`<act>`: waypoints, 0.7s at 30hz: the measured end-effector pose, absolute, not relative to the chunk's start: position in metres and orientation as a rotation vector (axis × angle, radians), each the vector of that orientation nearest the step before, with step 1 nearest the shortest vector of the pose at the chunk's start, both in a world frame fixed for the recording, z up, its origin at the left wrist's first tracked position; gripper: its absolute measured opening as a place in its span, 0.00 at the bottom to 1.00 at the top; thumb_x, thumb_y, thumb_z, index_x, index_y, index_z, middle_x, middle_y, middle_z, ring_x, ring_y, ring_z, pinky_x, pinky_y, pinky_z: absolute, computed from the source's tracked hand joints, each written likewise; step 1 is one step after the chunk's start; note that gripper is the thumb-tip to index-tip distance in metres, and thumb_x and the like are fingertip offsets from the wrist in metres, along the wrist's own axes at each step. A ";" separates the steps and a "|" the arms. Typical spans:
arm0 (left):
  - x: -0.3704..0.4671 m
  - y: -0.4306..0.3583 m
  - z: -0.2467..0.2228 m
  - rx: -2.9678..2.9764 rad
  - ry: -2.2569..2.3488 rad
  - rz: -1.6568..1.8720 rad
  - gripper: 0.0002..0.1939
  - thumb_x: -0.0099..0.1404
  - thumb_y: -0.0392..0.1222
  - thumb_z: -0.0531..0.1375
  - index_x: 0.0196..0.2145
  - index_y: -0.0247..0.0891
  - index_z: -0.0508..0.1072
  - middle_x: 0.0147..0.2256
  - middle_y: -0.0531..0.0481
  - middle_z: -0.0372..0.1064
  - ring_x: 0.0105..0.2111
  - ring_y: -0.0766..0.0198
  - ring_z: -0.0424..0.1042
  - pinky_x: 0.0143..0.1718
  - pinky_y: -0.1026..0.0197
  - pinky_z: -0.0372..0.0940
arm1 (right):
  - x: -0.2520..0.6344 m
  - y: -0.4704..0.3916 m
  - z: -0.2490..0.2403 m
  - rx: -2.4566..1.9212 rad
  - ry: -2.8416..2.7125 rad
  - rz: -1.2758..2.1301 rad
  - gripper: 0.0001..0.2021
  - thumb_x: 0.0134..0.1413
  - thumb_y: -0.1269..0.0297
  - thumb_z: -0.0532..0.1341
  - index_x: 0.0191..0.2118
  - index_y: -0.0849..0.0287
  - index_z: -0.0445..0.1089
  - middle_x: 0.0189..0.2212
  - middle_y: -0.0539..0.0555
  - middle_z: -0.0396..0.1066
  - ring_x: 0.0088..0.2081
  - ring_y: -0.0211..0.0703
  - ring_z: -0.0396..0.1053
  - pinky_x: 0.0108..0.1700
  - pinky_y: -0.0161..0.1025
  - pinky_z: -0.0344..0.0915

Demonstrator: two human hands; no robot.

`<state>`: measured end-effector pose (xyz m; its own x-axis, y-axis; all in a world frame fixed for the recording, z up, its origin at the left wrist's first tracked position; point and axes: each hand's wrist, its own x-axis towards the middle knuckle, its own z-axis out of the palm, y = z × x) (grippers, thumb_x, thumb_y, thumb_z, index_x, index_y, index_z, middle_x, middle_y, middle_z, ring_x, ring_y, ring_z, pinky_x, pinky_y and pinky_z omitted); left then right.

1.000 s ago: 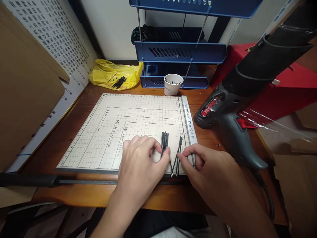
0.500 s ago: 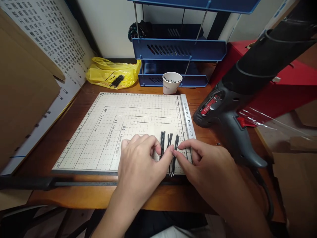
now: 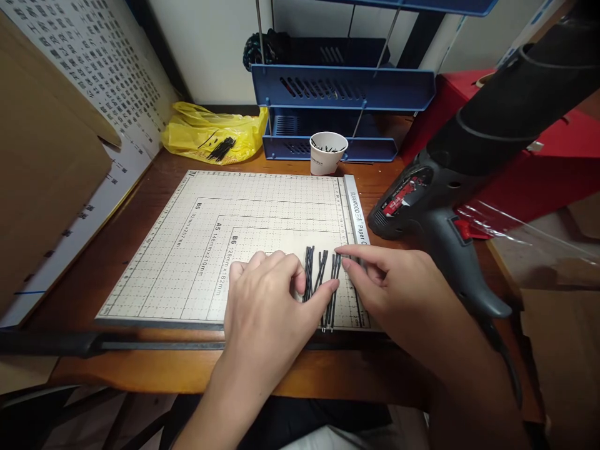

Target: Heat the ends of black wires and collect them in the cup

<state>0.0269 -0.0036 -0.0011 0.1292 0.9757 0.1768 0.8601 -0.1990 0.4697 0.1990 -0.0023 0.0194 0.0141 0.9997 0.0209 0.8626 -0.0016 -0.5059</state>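
Several short black pieces (image 3: 322,269) lie in three small groups on the cream paper cutter board (image 3: 262,200), near its front right corner. My left hand (image 3: 272,300) rests over the left and middle groups, fingers curled and thumb apart, its thumb tip reaching toward the right group. What is under its fingers is partly hidden. On the right, my right hand (image 3: 389,281) has its index fingertip at the top of the right group and its thumb just below, apart from the finger. Nothing shows gripped between them.
A paper cup (image 3: 327,156) of black pieces stands behind the board. Back left lies a yellow plastic bag (image 3: 239,134) with black pieces on it. A heat gun (image 3: 422,194) is at the right, a blue rack (image 3: 337,87) behind, and the cutter's handle (image 3: 51,345) along the front left.
My right hand has moved slightly up and right, and its finger and thumb have parted from my left thumb. The right group's pieces are more spread. The view has shifted slightly.
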 end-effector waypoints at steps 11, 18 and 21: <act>0.026 -0.005 -0.002 2.192 1.805 0.684 0.24 0.61 0.55 0.68 0.22 0.41 0.61 0.22 0.55 0.64 0.29 0.58 0.64 0.36 0.54 0.49 | 0.199 0.005 0.020 -1.898 -1.802 0.584 0.06 0.56 0.59 0.62 0.32 0.51 0.75 0.16 0.44 0.54 0.19 0.35 0.51 0.23 0.36 0.47; 0.026 -0.005 -0.003 2.193 1.788 0.696 0.23 0.61 0.55 0.69 0.23 0.41 0.62 0.23 0.55 0.63 0.29 0.59 0.63 0.36 0.55 0.49 | 0.199 0.003 0.023 -1.767 -1.738 0.652 0.03 0.54 0.62 0.64 0.34 0.54 0.74 0.29 0.46 0.72 0.20 0.30 0.51 0.23 0.35 0.49; 0.025 -0.006 -0.002 2.168 1.778 0.718 0.20 0.60 0.54 0.69 0.27 0.41 0.65 0.25 0.55 0.65 0.30 0.58 0.65 0.36 0.54 0.50 | 0.198 0.001 0.023 -1.722 -1.596 0.842 0.05 0.53 0.64 0.65 0.36 0.55 0.72 0.31 0.47 0.74 0.18 0.28 0.50 0.20 0.32 0.48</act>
<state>0.0253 -0.0062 -0.0022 0.1355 0.9671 0.2155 0.8453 -0.2263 0.4840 0.1984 0.0015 0.0233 0.0593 0.9977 -0.0327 0.5905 -0.0614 -0.8047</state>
